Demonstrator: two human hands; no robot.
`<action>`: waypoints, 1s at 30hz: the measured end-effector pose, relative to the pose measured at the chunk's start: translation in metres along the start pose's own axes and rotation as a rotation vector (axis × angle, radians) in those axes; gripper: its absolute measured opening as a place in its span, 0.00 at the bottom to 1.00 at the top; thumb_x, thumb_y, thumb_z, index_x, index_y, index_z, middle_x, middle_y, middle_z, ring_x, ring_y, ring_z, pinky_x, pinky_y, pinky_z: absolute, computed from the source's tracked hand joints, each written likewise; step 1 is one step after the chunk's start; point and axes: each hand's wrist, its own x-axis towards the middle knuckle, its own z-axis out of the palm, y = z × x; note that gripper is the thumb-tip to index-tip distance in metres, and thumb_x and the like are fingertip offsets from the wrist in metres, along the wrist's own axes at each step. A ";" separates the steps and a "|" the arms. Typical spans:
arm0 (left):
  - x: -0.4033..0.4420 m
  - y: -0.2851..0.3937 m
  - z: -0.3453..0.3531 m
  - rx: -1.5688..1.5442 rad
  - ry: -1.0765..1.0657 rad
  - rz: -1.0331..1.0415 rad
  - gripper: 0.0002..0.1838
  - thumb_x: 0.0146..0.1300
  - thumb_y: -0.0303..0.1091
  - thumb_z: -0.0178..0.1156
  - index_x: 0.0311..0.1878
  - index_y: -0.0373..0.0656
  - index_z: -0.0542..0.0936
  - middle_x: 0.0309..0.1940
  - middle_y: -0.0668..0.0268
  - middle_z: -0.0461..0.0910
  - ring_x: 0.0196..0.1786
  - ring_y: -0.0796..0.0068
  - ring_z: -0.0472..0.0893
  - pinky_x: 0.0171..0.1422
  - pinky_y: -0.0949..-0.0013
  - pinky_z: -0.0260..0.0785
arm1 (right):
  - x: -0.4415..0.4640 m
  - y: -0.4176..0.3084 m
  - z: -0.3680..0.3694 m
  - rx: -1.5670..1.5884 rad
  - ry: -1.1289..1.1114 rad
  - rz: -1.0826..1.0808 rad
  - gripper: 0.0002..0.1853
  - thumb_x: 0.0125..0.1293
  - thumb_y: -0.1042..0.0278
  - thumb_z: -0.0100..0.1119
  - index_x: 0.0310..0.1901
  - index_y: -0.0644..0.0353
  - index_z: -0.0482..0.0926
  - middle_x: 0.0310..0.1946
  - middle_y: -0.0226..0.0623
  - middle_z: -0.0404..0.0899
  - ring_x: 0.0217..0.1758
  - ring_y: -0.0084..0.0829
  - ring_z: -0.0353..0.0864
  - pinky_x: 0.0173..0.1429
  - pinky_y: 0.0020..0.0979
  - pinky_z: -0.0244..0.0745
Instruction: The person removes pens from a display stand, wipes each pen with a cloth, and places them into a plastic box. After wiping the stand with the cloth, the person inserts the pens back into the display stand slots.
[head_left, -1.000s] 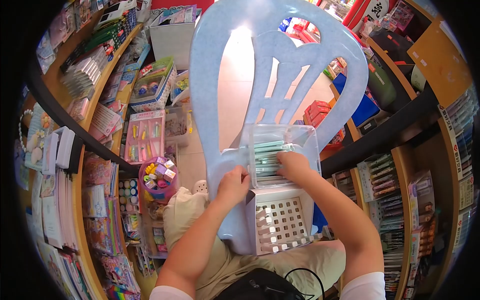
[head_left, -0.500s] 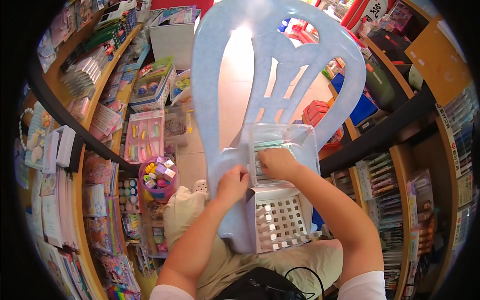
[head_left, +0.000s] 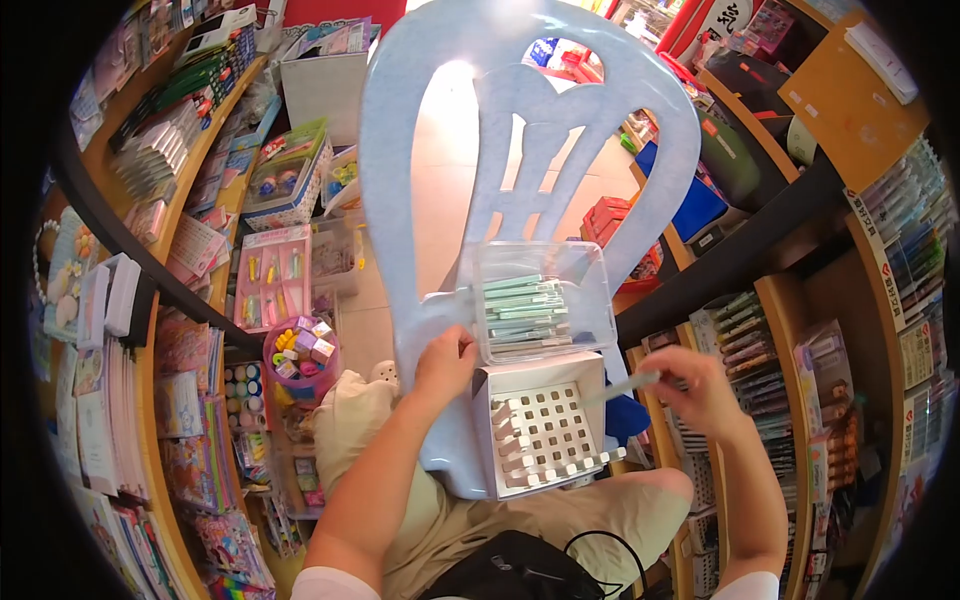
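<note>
My right hand [head_left: 700,388] is closed on a slim greenish pen [head_left: 632,384], blurred by motion, to the right of the white box. A clear plastic bin [head_left: 592,262] on the blue chair holds several pale green pens [head_left: 520,305] lying in a stack. In front of it, the white box [head_left: 485,420] has an insert with rows of square holes [head_left: 555,422]. White square-ended sticks [head_left: 512,447] stand along its left and near sides. My left hand [head_left: 447,365] is closed beside the bin's left wall, fingers curled, with nothing seen in them.
The blue plastic chair [head_left: 390,180] stands before my knees. Shelves of stationery rise on both sides, with pen packs [head_left: 745,345] on the right. A pink basket [head_left: 330,385] of small items and a pink boxed set [head_left: 272,275] are at the left.
My right hand has come out of the clear bin and moved right, now carrying a pen. The left hand stays beside the bin. The whole view has shifted slightly.
</note>
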 end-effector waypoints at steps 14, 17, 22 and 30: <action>-0.004 0.008 0.000 0.018 -0.014 -0.018 0.08 0.59 0.33 0.56 0.36 0.38 0.77 0.29 0.53 0.81 0.35 0.54 0.81 0.42 0.58 0.71 | -0.032 0.016 0.029 -0.201 -0.145 -0.063 0.13 0.50 0.82 0.62 0.39 0.62 0.78 0.35 0.41 0.79 0.38 0.44 0.79 0.41 0.36 0.76; -0.001 0.003 0.003 -0.009 -0.028 -0.023 0.08 0.59 0.33 0.56 0.36 0.38 0.77 0.29 0.53 0.81 0.36 0.54 0.81 0.42 0.58 0.71 | -0.033 0.013 0.027 -0.292 -0.192 -0.109 0.14 0.49 0.81 0.61 0.39 0.62 0.77 0.37 0.40 0.79 0.40 0.43 0.79 0.43 0.36 0.76; -0.001 0.007 0.002 0.012 -0.036 -0.028 0.08 0.59 0.33 0.56 0.35 0.37 0.77 0.30 0.52 0.81 0.36 0.52 0.80 0.42 0.57 0.71 | -0.032 0.002 0.026 -0.365 -0.369 -0.074 0.16 0.50 0.79 0.59 0.44 0.63 0.75 0.41 0.38 0.78 0.44 0.39 0.78 0.48 0.35 0.74; 0.000 0.006 0.002 -0.006 -0.026 0.011 0.07 0.59 0.31 0.55 0.35 0.36 0.76 0.30 0.51 0.80 0.36 0.51 0.80 0.41 0.58 0.71 | -0.025 0.009 0.038 -0.312 -0.532 -0.052 0.15 0.56 0.76 0.56 0.47 0.63 0.75 0.42 0.38 0.78 0.45 0.38 0.78 0.49 0.34 0.73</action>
